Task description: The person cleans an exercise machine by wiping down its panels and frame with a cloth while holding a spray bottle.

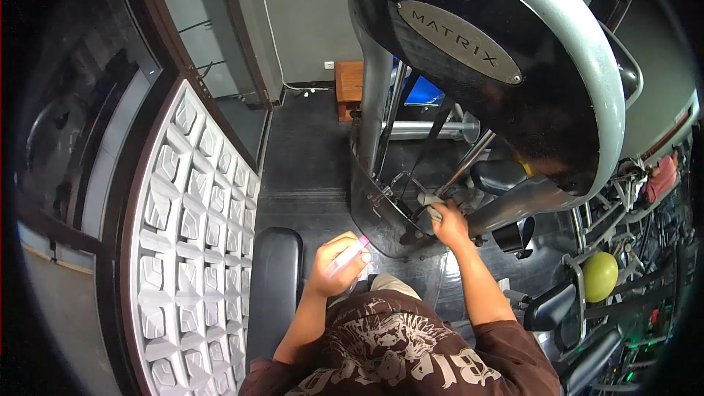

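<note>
Your brown T-shirt with pale printed artwork and lettering [403, 348] fills the bottom of the view, nearest the camera, with both your forearms reaching forward from its sleeves. Your left hand [337, 268] is curled closed around a slim, pale translucent bottle with a pink top [348, 257]. The bottle lies slanted through your grip, fingers wrapped on one side and thumb on the other, and its pink end pokes out past your knuckles toward the machine. Your right hand [450, 226] reaches farther out, with its fingers bent over a crumpled, pale grey-beige cloth [428, 199]. Part of the cloth sits under your fingers and part sticks out ahead of the fingertips, beside the lower metal frame; you cannot tell from here whether it touches the frame.

Over that hand rises a large silver-and-black weight machine [469, 40], its oval plate reading MATRIX and a small label above reading SHOULDER. To the left of your left forearm is a black padded rectangular cushion [275, 279], and beyond it a white wall panel with raised geometric blocks [194, 249]. A yellow-green round ball [600, 276] is well apart at your right.
</note>
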Available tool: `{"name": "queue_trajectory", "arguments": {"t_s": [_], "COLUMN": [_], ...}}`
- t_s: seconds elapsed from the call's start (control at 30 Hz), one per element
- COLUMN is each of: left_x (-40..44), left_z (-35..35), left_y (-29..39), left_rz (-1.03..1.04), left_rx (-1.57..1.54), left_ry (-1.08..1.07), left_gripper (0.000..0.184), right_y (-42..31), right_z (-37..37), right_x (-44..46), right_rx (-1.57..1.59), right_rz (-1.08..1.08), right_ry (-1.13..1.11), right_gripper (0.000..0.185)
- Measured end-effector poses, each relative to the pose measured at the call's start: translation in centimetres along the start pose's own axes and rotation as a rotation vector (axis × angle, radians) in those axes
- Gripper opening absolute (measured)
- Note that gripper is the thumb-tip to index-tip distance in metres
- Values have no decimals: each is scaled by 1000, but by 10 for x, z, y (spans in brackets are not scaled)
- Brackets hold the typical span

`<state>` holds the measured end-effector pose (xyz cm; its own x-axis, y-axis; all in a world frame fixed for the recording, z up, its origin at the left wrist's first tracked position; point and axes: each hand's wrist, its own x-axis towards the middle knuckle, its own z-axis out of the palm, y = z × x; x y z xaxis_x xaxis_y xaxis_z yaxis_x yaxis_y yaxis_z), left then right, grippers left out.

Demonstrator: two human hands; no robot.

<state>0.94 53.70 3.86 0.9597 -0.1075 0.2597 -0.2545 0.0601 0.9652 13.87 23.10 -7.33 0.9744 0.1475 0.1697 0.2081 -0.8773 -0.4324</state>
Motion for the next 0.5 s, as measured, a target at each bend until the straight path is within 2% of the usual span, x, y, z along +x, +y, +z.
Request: {"name": "queue_trajectory", "arguments": {"t_s": [0.03, 0.13, 0.23, 0.33, 0.47, 0.5], "left_x": [1, 2, 0, 0, -1, -1], "left_z": [1, 5, 6, 6, 7, 7], "left_y": [3, 13, -5, -11, -5, -2], "left_rz": [-5, -45, -3, -3, -45, -43], "left_rx": [-6, -41, -17, -9, -49, -51], "left_ry": [-8, -11, 14, -6, -2, -3], "left_gripper": [9, 9, 6, 7, 7, 7], "right_y": [1, -16, -40, -27, 21, 15], "right_z": [2, -14, -39, -29, 12, 9], "right_x": [0, 2, 8, 13, -1, -3], "right_rx": [-19, 130, 315, 258, 6, 19], "right_rz": [24, -81, -231, -256, -129, -125], "right_ry": [-50, 67, 340, 366, 43, 43], "right_gripper": [43, 45, 47, 46, 46, 48]}}
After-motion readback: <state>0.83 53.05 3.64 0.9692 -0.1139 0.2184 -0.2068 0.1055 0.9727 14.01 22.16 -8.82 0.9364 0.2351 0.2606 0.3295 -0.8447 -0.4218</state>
